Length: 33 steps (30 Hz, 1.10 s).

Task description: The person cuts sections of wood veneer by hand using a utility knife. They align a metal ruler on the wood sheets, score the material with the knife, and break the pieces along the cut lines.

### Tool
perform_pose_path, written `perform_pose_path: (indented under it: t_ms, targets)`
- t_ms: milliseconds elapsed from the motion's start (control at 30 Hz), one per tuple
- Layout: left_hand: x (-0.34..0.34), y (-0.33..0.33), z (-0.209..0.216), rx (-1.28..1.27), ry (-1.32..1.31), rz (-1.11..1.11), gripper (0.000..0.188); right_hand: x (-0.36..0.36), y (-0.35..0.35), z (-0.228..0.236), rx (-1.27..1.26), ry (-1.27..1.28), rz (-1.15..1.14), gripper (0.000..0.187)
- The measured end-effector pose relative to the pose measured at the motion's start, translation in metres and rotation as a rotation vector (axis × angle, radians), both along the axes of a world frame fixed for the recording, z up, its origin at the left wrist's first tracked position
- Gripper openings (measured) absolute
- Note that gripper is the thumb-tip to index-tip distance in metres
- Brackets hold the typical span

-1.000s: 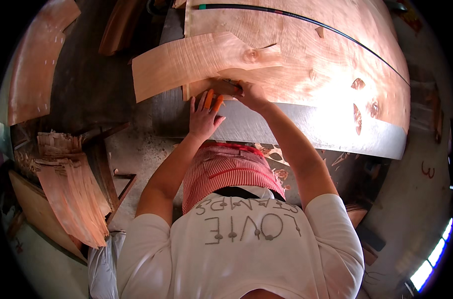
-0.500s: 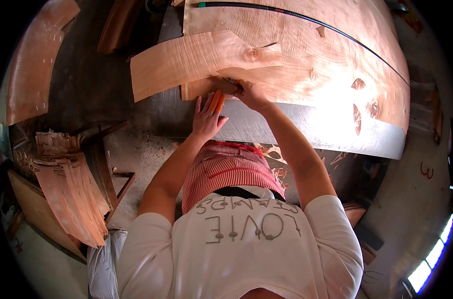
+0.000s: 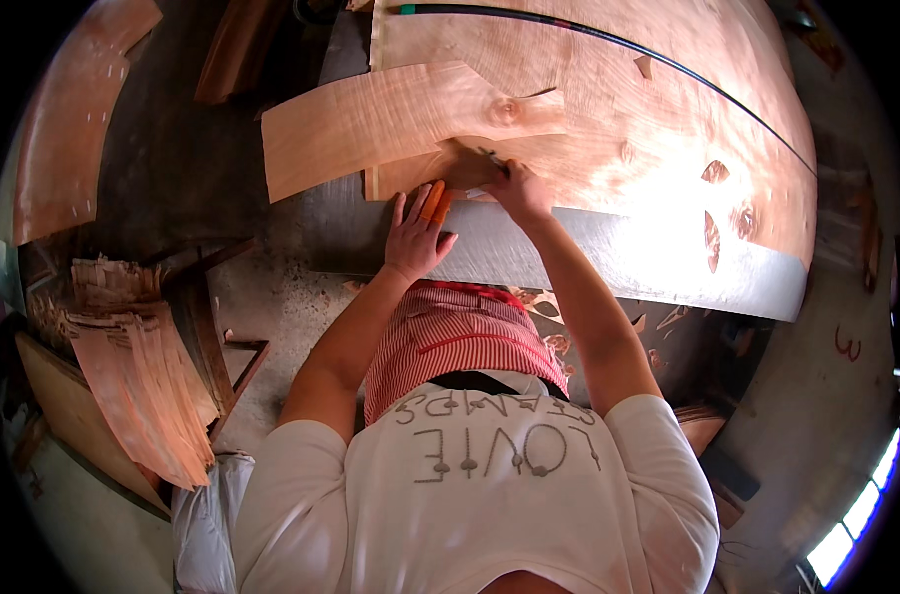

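Wood veneer sheets (image 3: 589, 109) lie on a metal-topped table (image 3: 569, 238). My left hand (image 3: 417, 233) rests palm down at the near edge of the veneer, fingers stretched out, with orange coverings on two of them. To its right, my right hand (image 3: 522, 193) is closed around a small dark tool, maybe a knife (image 3: 494, 158), whose tip points up and left over the wood. A darker patch (image 3: 460, 163) shows in the veneer between the hands. Just beyond it, a loose curved veneer piece (image 3: 371, 124) lies across the sheet and overhangs its left edge.
A long thin dark rod (image 3: 569, 27) curves across the far part of the veneer. Stacked torn veneer strips (image 3: 138, 376) stand at the left, beside a metal frame (image 3: 207, 337). Another veneer piece (image 3: 64, 148) lies at the far left. Scraps litter the floor under the table.
My right hand has moved slightly right and nearer to me with the tool, and the dark patch in the veneer shows more. My left hand stays almost in place.
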State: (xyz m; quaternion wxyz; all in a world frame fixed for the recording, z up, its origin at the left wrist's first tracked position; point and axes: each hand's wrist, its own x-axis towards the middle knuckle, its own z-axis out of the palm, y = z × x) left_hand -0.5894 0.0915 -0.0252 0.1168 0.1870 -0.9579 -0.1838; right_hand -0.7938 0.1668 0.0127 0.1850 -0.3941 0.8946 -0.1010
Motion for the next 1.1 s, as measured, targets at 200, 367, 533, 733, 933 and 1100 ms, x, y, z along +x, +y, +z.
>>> perform_pose_path:
  t_ms: [200, 367, 533, 733, 933, 1100]
  targets:
    - [-0.003, 0.004, 0.002, -0.001, -0.013, 0.016, 0.064, -0.005, 0.030, -0.001, -0.256, -0.264, -0.308, 0.029]
    - [-0.025, 0.014, 0.019, 0.111, 0.025, -0.158, 0.065, 0.004, 0.035, -0.006, -0.495, -0.466, -0.472, 0.023]
    - [-0.021, -0.003, 0.039, 0.259, 0.137, -0.057, 0.058, 0.003, 0.074, -0.009, -0.326, -0.448, -0.400, 0.025]
    - [0.039, -0.057, 0.021, 0.868, 0.484, 0.751, 0.044, 0.029, 0.112, 0.015, -0.124, -0.221, -0.182, 0.028]
    - [0.031, -0.085, 0.033, 1.452, 0.541, 0.981, 0.040, 0.054, 0.123, 0.017, -0.038, -0.132, -0.121, 0.040]
    - [0.039, -0.102, 0.045, 0.373, 0.042, 0.626, 0.047, 0.074, 0.108, 0.024, 0.046, -0.078, -0.043, 0.037]
